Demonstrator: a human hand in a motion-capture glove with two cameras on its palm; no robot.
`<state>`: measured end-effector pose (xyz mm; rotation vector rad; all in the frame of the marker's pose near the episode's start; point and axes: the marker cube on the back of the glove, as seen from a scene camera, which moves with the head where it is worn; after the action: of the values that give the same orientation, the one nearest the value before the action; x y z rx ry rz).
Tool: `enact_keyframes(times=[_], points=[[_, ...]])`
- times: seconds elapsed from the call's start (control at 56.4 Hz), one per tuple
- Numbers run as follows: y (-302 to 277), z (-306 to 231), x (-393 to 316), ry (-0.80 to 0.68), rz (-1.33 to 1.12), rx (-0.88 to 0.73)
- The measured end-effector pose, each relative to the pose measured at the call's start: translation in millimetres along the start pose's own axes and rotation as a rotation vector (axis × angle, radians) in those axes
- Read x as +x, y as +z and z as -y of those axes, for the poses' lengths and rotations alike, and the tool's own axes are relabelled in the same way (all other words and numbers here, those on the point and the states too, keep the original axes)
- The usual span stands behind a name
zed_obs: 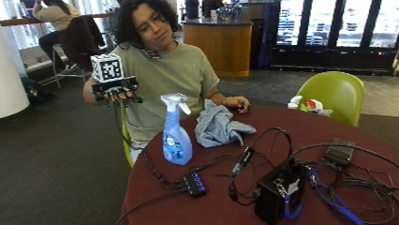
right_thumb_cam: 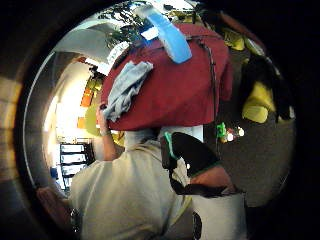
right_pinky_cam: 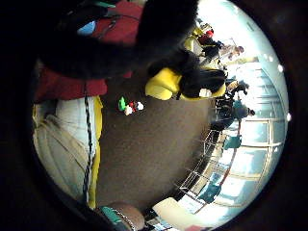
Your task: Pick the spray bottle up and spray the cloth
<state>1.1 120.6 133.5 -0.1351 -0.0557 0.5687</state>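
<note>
At the left of the outside view we see the gloved right hand (zed_obs: 114,90) raised beside the person's shoulder, off the bench and holding nothing, its fingers hanging loosely curled. The spray bottle (zed_obs: 175,131) stands upright near the left edge of the round red bench (zed_obs: 374,136), left of centre in the frame, well apart from the hand. Just beside it, toward the centre, lies the crumpled grey cloth (zed_obs: 217,125), with the bare hand (zed_obs: 237,103) resting behind it. Black cables (zed_obs: 249,157) and a black box (zed_obs: 278,191) crowd the lower right. We judge that a hasty reach could tip the tall bottle off the near edge, and a poorly aimed nozzle could wet the electronics rather than the cloth.
</note>
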Motion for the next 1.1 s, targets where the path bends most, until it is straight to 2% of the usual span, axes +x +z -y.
enact_keyframes(times=[0.071,0.266,0.603,0.691,0.798,0.886,1.046,1.099], points=[[1.2,-3.9,-1.2,-0.119,0.016,-0.049],[7.3,12.6,-11.9,-0.129,0.133,-0.019],[32.0,80.7,-34.9,-0.124,0.274,0.085],[29.6,103.6,-39.8,-0.109,0.386,0.147],[27.8,137.2,-51.3,0.061,0.585,0.275],[31.7,148.8,-51.0,-0.091,0.763,0.2],[42.5,209.6,-61.5,-0.034,1.074,0.387],[48.4,218.7,-62.8,-0.095,1.124,0.374]])
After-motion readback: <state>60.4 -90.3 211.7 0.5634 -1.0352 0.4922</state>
